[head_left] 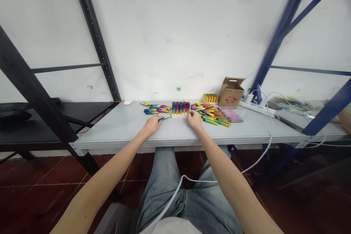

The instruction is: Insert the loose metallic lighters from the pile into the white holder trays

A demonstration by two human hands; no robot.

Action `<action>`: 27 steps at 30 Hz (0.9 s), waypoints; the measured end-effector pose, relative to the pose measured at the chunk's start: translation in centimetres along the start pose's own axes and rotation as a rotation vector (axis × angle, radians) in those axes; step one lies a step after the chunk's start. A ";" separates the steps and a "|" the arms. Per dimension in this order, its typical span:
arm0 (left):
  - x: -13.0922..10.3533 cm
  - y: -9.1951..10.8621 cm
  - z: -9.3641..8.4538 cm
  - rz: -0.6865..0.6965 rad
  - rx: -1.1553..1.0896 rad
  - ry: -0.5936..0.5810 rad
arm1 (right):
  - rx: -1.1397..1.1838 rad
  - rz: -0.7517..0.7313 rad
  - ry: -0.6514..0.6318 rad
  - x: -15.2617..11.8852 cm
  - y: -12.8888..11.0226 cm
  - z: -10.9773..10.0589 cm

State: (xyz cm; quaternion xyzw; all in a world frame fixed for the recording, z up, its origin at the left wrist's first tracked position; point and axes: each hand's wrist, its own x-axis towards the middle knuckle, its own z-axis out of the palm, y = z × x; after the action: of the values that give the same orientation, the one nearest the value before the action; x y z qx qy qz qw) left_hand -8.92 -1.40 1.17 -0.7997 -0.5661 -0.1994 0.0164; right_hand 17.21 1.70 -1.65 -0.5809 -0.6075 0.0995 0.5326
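While our left hand (152,124) pinches a tube (165,117), we cannot tell whether our right hand (195,119) grips anything; bumping the tray (178,116) could topple the upright tubes (180,108).

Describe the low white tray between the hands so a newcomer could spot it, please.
On the long grey table, find the gap between the left hand and the right hand. There sits the low white tray, its shiny metallic cylinders standing upright, unlike the loose multicoloured cylinders lying on either side.
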 end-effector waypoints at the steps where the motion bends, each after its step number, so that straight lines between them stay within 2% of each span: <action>1: 0.0 0.0 0.0 0.004 -0.001 0.000 | -0.028 -0.018 -0.009 -0.1 -0.1 0.0; 3: 0.1 0.1 0.1 0.012 0.029 0.008 | -0.106 -0.076 -0.033 -0.3 -0.5 -0.1; 6: 0.1 0.3 -0.1 0.031 0.048 0.044 | -0.238 -0.256 -0.099 -0.8 -1.3 -0.1; 9: -0.1 1.1 -0.4 0.036 0.002 0.147 | -0.305 -0.426 -0.164 -1.4 -2.2 -0.2; 12: -0.2 2.4 -0.8 0.058 -0.068 0.256 | -0.287 -0.502 -0.172 -1.9 -2.8 -0.4; 17: 0.3 5.7 -1.0 0.157 -0.201 0.346 | -0.253 -0.564 -0.196 -2.1 -3.0 -0.8; 22: 0.8 8.7 -0.4 0.213 -0.251 0.348 | -0.277 -0.557 -0.230 -1.9 -2.7 -0.6; 27: 1.2 9.5 0.6 0.296 -0.317 0.392 | -0.292 -0.482 -0.248 -1.8 -2.8 -0.7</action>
State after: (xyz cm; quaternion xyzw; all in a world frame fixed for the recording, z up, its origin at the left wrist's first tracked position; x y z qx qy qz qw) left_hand 0.21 -3.61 2.92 -0.8124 -0.3912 -0.4315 0.0294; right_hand 15.64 -1.00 -0.27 -0.4741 -0.7959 -0.0481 0.3736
